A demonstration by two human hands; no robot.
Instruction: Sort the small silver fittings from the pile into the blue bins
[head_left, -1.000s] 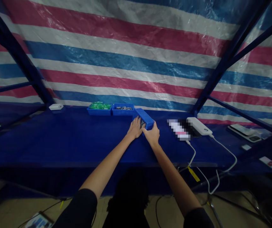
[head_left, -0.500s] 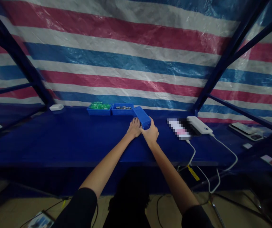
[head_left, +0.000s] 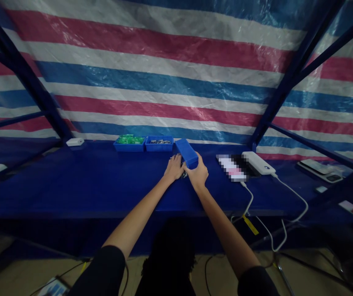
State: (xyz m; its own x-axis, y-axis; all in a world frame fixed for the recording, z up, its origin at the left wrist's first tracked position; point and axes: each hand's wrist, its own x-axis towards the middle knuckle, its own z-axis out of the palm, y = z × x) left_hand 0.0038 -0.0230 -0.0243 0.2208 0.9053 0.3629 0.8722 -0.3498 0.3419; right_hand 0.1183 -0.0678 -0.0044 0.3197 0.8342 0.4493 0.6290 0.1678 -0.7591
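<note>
My right hand (head_left: pixel 198 173) is closed on a small blue plastic bin (head_left: pixel 186 153), tipped on its side with its underside facing up and away from me. Below it, small metal parts (head_left: pixel 184 174) show on the blue table between my two hands. My left hand (head_left: pixel 173 167) lies with fingers stretched out beside the bin's opening, close to these parts. Whatever lies under its fingers is hidden. Behind my hands stand a blue bin of small metal pieces (head_left: pixel 159 142) and a blue bin of green plastic packets (head_left: pixel 130 141).
On the right of the blue table (head_left: pixel 80 185) lie a pixelated phone-like device (head_left: pixel 232 167) and a white power bank (head_left: pixel 258 163) with white cables hanging over the front edge. A small white box (head_left: pixel 75 142) sits back left. Blue frame posts rise at both sides.
The tipped bin and my right hand have shifted slightly to the right. More metal parts show between my hands now. My left hand has hardly moved.
</note>
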